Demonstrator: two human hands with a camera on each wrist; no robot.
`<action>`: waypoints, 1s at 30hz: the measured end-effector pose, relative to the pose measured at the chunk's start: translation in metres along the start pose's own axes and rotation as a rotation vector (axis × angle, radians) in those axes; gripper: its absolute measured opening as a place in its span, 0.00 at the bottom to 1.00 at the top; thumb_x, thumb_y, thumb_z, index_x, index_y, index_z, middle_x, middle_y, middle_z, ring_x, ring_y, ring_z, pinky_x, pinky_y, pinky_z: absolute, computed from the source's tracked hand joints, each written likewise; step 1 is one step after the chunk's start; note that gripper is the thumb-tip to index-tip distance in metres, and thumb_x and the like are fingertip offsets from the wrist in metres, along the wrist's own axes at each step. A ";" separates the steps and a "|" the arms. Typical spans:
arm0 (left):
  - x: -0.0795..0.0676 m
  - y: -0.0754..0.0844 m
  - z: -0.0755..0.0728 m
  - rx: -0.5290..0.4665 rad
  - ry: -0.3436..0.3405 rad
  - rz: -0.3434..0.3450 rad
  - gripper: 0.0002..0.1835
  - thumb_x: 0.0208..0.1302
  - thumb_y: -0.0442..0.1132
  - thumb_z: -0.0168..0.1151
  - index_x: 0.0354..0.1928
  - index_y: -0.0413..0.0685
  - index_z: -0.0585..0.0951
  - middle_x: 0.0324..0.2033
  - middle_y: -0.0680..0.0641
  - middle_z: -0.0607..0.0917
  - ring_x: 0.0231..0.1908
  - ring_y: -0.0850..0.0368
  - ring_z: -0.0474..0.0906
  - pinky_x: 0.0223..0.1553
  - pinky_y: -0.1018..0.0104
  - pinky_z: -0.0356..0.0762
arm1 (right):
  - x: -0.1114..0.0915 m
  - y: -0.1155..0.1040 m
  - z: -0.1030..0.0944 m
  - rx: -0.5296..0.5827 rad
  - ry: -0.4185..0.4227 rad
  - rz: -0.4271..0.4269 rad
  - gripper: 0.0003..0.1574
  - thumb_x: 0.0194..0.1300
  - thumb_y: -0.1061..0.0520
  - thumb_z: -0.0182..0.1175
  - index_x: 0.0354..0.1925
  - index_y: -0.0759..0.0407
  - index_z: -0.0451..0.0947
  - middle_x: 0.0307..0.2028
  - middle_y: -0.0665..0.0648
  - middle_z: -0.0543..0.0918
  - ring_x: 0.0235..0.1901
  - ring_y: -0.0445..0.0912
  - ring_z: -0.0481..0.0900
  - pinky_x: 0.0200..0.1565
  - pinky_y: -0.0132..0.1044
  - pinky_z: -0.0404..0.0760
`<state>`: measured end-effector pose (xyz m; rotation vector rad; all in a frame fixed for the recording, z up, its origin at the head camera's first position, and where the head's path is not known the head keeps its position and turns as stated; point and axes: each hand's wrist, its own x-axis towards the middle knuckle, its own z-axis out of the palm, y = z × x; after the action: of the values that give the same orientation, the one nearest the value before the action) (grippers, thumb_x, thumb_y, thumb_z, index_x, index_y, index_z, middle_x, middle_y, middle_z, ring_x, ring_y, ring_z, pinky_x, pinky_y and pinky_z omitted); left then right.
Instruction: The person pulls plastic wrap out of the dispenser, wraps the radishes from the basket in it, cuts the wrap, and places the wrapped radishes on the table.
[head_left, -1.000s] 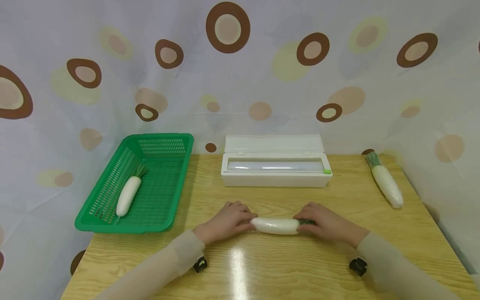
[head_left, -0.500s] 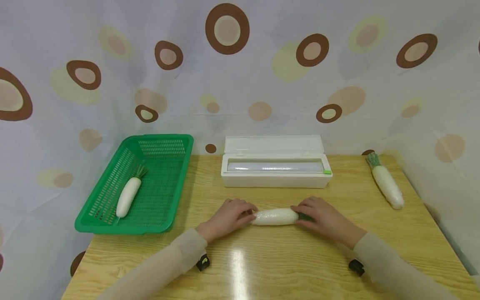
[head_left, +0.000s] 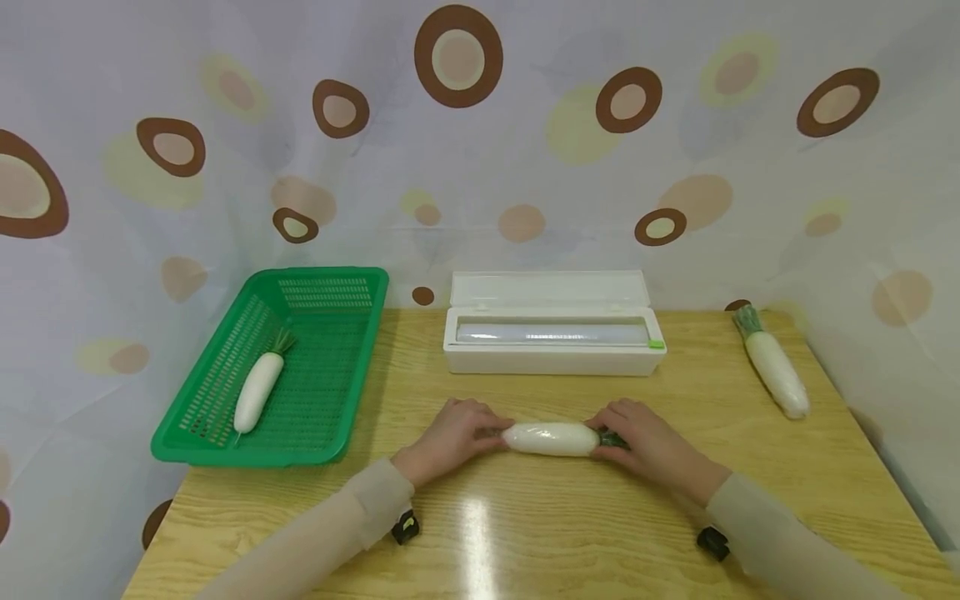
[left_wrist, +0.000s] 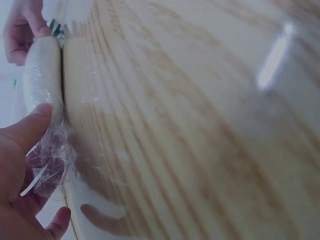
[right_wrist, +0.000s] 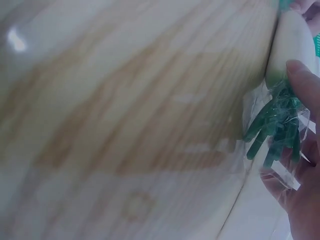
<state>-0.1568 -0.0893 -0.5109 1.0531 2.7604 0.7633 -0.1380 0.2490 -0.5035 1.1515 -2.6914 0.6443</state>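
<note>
A white radish (head_left: 553, 438) in clear plastic wrap lies crosswise on the wooden table between my hands. My left hand (head_left: 454, 440) grips its tapered left end, thumb on top. In the left wrist view, loose crinkled wrap (left_wrist: 50, 160) bunches out past that end, by the palm. At the leafy end, my right hand (head_left: 651, 442) holds the radish with its thumb near the base of the green stems. The right wrist view shows those cut stems (right_wrist: 275, 125) inside the film, which sticks out beyond them. Some of the right fingers are hidden behind the wrap.
Behind the radish stands a white cling film box (head_left: 553, 362), lid up, with a film roll (head_left: 551, 333) inside. A green basket (head_left: 351, 400) on the left holds a bare radish (head_left: 258, 392). Another wrapped radish (head_left: 777, 373) lies at the far right. A patterned curtain (head_left: 465, 183) hangs behind.
Both hands moved the wrapped radish a little away from me, then slightly back towards me. The patches of shine on its film have shifted. Basket, box and other radishes stay put.
</note>
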 end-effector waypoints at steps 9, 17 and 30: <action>-0.002 0.006 0.000 0.078 0.013 -0.054 0.16 0.69 0.54 0.70 0.50 0.53 0.89 0.44 0.54 0.89 0.46 0.56 0.81 0.55 0.51 0.72 | 0.000 0.002 0.000 0.002 -0.007 0.001 0.20 0.60 0.50 0.77 0.48 0.51 0.83 0.42 0.44 0.82 0.42 0.40 0.78 0.45 0.46 0.80; -0.017 0.001 -0.007 0.082 0.003 -0.130 0.20 0.71 0.58 0.67 0.52 0.51 0.86 0.47 0.50 0.86 0.49 0.52 0.78 0.52 0.50 0.75 | -0.001 0.004 0.002 0.018 -0.037 0.031 0.20 0.61 0.50 0.77 0.48 0.50 0.82 0.44 0.45 0.83 0.46 0.43 0.80 0.48 0.46 0.82; -0.014 0.020 -0.015 -0.237 -0.017 -0.267 0.07 0.74 0.38 0.61 0.45 0.43 0.85 0.31 0.52 0.85 0.27 0.63 0.74 0.30 0.68 0.76 | 0.003 0.004 -0.004 -0.009 -0.079 -0.014 0.20 0.63 0.49 0.75 0.51 0.50 0.82 0.43 0.44 0.85 0.43 0.41 0.76 0.46 0.44 0.78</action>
<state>-0.1380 -0.0920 -0.4897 0.6293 2.6366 1.0013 -0.1431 0.2507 -0.5006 1.2172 -2.7457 0.5961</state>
